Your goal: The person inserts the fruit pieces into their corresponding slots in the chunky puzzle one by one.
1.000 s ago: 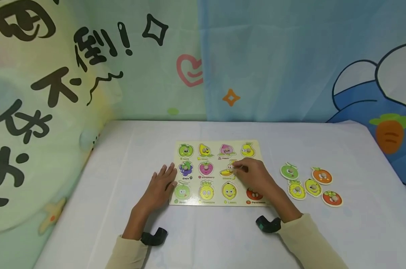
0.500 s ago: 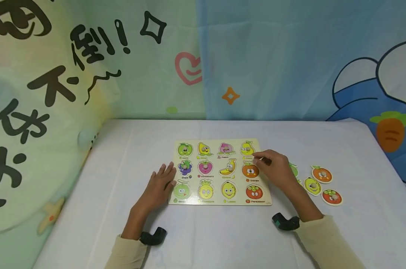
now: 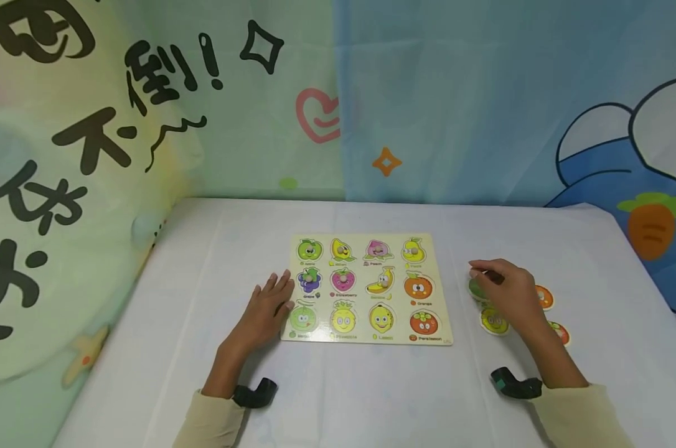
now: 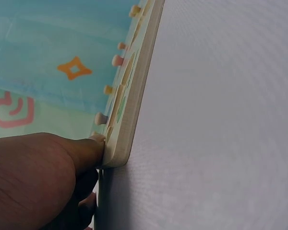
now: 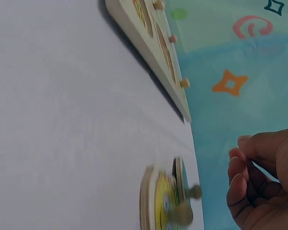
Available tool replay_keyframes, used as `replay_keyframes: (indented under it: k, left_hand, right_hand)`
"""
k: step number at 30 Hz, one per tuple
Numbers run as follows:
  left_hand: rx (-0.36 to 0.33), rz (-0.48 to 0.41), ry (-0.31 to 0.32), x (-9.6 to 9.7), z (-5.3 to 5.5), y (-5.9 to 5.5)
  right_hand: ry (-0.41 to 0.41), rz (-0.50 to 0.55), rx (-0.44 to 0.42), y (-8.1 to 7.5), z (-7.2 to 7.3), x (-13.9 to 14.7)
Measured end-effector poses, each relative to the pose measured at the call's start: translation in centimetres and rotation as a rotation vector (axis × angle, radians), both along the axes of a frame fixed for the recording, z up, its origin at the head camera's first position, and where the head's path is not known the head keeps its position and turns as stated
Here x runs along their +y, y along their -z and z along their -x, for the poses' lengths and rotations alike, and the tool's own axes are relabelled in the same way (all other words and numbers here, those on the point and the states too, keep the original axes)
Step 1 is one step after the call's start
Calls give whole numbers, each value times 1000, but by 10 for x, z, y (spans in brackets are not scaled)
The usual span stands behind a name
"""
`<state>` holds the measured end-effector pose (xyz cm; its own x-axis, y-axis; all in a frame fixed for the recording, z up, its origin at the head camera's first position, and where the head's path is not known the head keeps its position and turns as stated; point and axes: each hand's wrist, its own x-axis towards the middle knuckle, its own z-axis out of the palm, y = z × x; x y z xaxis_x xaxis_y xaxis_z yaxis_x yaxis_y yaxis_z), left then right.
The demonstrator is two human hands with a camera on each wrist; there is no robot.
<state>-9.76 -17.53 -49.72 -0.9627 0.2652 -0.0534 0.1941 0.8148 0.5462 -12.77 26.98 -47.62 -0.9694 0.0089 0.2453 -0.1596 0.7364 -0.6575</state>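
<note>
My left hand point(image 3: 265, 311) rests at the left edge of a wooden fruit puzzle board point(image 3: 363, 320); in the left wrist view its thumb point(image 4: 89, 151) touches the board's corner. Knobbed pieces fill the board's top row, along with grape, strawberry and banana in the middle row. To the right, my right hand point(image 3: 506, 289) hovers over loose knobbed pieces, its fingers loosely curled and holding nothing. Under its fingertips lie a green melon piece point(image 3: 475, 290) and a pineapple piece point(image 3: 493, 321). The hand partly covers an orange piece point(image 3: 546, 297) and a persimmon piece point(image 3: 562, 331), and hides the lemon piece.
A white cloth point(image 3: 338, 398) covers the table. Behind it hangs a printed curtain point(image 3: 455, 112) with a carrot and lettering. A black wrist device sits at each wrist, below beige sleeves point(image 3: 579, 414).
My right hand has moved right, from the banana piece on the board to above the loose pieces, bringing the board's orange and persimmon pictures into full view. My left hand has stayed put.
</note>
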Motion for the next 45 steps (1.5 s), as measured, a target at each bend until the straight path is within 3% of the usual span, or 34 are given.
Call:
replay_keyframes:
  k: [9,23,30,45]
  left_hand:
    - [-9,3,6,-1,0,2]
    - [-1,3,15,-2,1,2]
    - [6,3,22,-2,1,2]
    - [5,5,14,-2,0,3]
  right_hand:
    - [158,-13,-105,-9,-10,42]
    - [340,-58,-328,1,-28,80]
    - [362,-59,-470,6,-32,87]
    - [347,-77,-431,13,-22,79]
